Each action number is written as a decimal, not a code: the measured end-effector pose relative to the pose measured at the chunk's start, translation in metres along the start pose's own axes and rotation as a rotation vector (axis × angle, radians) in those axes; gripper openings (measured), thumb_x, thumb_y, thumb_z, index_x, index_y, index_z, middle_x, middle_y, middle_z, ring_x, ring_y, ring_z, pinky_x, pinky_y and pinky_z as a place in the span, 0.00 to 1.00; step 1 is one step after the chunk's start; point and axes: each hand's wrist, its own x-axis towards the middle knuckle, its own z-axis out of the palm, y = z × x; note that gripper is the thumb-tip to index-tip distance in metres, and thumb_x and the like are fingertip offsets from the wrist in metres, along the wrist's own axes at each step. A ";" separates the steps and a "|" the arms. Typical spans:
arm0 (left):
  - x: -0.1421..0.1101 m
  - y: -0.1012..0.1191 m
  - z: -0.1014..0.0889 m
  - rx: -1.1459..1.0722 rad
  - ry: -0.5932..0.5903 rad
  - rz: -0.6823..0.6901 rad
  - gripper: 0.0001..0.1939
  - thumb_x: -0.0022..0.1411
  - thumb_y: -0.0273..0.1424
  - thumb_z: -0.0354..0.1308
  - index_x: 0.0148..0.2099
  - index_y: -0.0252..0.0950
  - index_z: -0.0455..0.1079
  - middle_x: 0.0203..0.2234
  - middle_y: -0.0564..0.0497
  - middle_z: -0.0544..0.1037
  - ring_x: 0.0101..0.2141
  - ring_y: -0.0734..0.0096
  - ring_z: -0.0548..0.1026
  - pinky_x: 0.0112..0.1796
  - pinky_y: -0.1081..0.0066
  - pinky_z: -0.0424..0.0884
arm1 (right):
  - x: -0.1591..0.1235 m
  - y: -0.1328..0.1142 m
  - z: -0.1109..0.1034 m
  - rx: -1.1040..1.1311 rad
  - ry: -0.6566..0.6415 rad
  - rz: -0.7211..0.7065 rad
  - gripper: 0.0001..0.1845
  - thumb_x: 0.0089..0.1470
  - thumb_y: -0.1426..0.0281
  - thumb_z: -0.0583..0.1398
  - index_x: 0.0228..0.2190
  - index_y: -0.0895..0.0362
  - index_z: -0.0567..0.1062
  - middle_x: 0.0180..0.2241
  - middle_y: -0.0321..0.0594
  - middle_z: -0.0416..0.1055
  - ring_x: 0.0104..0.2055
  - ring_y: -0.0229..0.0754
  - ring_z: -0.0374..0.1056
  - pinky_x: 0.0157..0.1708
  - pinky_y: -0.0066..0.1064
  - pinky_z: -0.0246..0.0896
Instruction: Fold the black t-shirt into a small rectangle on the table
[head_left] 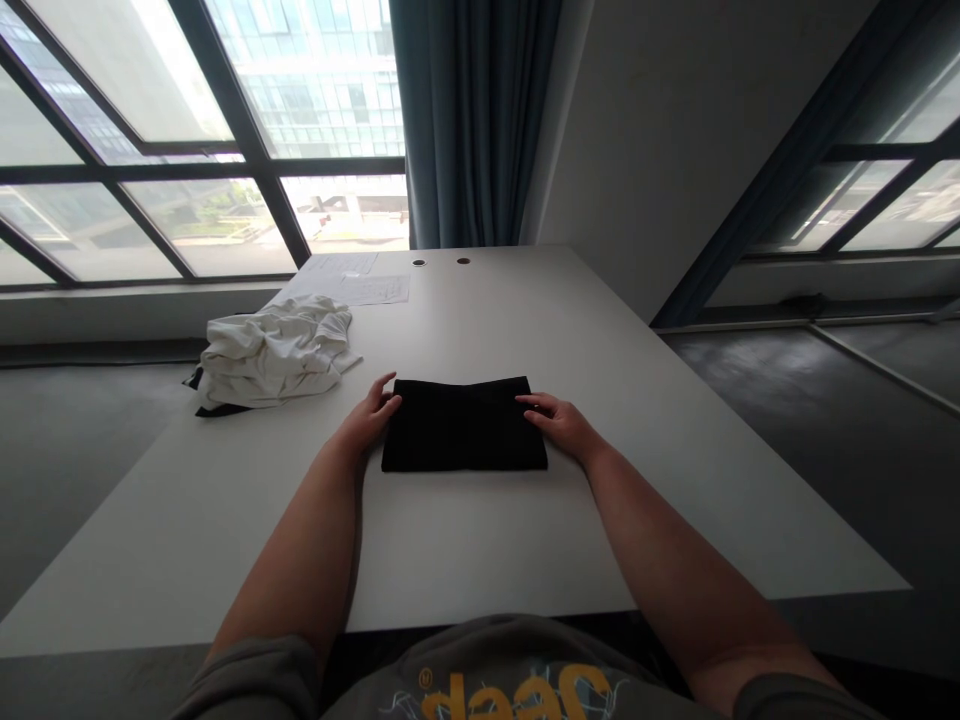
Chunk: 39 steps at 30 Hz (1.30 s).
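Note:
A black cloth, folded into a neat flat rectangle, lies on the white table in front of me. Whether it is a shirt or trousers I cannot tell. At its left edge is my left hand, thumb on the cloth and index finger stretched past the far corner. My right hand holds the opposite edge, with fingertips on top near the far right corner. The far edge dips slightly in the middle between the two hands. Fingers under the cloth are hidden.
A crumpled white garment lies at the table's left edge, with black fabric showing beneath it. Behind are paper sheets and two round cable holes. The white table ends close to my body; windows and a blue curtain stand beyond.

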 end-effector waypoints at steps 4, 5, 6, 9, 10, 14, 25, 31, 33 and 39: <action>-0.006 0.001 0.000 0.067 -0.218 0.186 0.40 0.65 0.46 0.61 0.75 0.47 0.55 0.63 0.45 0.73 0.58 0.57 0.74 0.59 0.59 0.69 | 0.001 0.005 0.003 -0.013 0.093 0.068 0.25 0.57 0.58 0.64 0.54 0.52 0.80 0.48 0.43 0.78 0.39 0.45 0.72 0.47 0.42 0.70; -0.006 0.001 0.003 0.097 -0.207 0.222 0.38 0.66 0.44 0.60 0.74 0.47 0.57 0.63 0.46 0.72 0.60 0.56 0.72 0.61 0.58 0.67 | 0.001 0.006 0.003 -0.011 0.113 0.090 0.25 0.57 0.59 0.64 0.54 0.53 0.80 0.47 0.43 0.78 0.37 0.43 0.71 0.45 0.42 0.71; -0.005 0.002 0.006 0.120 -0.184 0.246 0.36 0.67 0.43 0.60 0.74 0.47 0.59 0.63 0.46 0.72 0.61 0.55 0.71 0.62 0.57 0.66 | 0.001 0.006 0.004 -0.009 0.128 0.107 0.26 0.57 0.59 0.63 0.55 0.54 0.79 0.46 0.43 0.79 0.35 0.43 0.71 0.44 0.42 0.71; -0.002 0.001 0.018 0.143 -0.109 0.243 0.36 0.69 0.40 0.57 0.75 0.44 0.55 0.62 0.44 0.72 0.60 0.54 0.71 0.62 0.55 0.66 | 0.002 0.008 0.004 -0.028 0.158 0.094 0.28 0.58 0.60 0.62 0.59 0.54 0.77 0.49 0.45 0.78 0.41 0.46 0.74 0.49 0.45 0.72; 0.000 0.000 0.021 0.145 -0.095 0.233 0.37 0.69 0.40 0.56 0.76 0.43 0.53 0.62 0.42 0.71 0.60 0.54 0.72 0.62 0.54 0.66 | 0.002 0.009 0.004 -0.047 0.162 0.070 0.29 0.58 0.60 0.62 0.60 0.53 0.75 0.52 0.45 0.77 0.46 0.49 0.74 0.52 0.47 0.71; 0.006 -0.007 0.025 0.190 -0.050 0.187 0.36 0.70 0.41 0.53 0.76 0.36 0.54 0.67 0.39 0.65 0.65 0.52 0.67 0.66 0.54 0.61 | 0.005 0.017 0.008 -0.214 0.140 -0.062 0.36 0.58 0.62 0.61 0.67 0.53 0.67 0.66 0.48 0.65 0.67 0.54 0.62 0.68 0.51 0.56; -0.001 0.013 0.057 0.555 0.122 -0.038 0.34 0.74 0.46 0.49 0.75 0.39 0.56 0.70 0.38 0.63 0.71 0.45 0.57 0.67 0.46 0.57 | 0.008 0.025 0.018 -0.534 0.140 -0.011 0.35 0.64 0.60 0.57 0.70 0.51 0.63 0.65 0.48 0.68 0.70 0.60 0.57 0.69 0.59 0.51; 0.007 -0.013 0.049 0.444 -0.003 0.027 0.33 0.75 0.45 0.48 0.76 0.41 0.55 0.71 0.41 0.61 0.72 0.46 0.54 0.68 0.45 0.52 | 0.006 0.021 0.019 -0.354 0.063 0.011 0.27 0.64 0.59 0.60 0.63 0.43 0.73 0.62 0.42 0.72 0.70 0.56 0.59 0.71 0.58 0.46; 0.008 -0.021 0.046 0.407 -0.007 0.052 0.33 0.74 0.44 0.48 0.76 0.40 0.55 0.71 0.41 0.61 0.72 0.48 0.54 0.68 0.46 0.52 | 0.007 0.021 0.018 -0.328 0.092 0.024 0.26 0.63 0.60 0.61 0.61 0.44 0.75 0.60 0.41 0.74 0.69 0.55 0.61 0.71 0.58 0.46; 0.007 -0.021 0.049 0.360 0.025 0.049 0.33 0.73 0.41 0.51 0.75 0.38 0.56 0.70 0.40 0.63 0.71 0.51 0.57 0.69 0.46 0.49 | 0.005 0.011 0.015 -0.264 0.114 0.048 0.29 0.59 0.63 0.64 0.61 0.45 0.75 0.60 0.42 0.74 0.66 0.56 0.66 0.71 0.56 0.49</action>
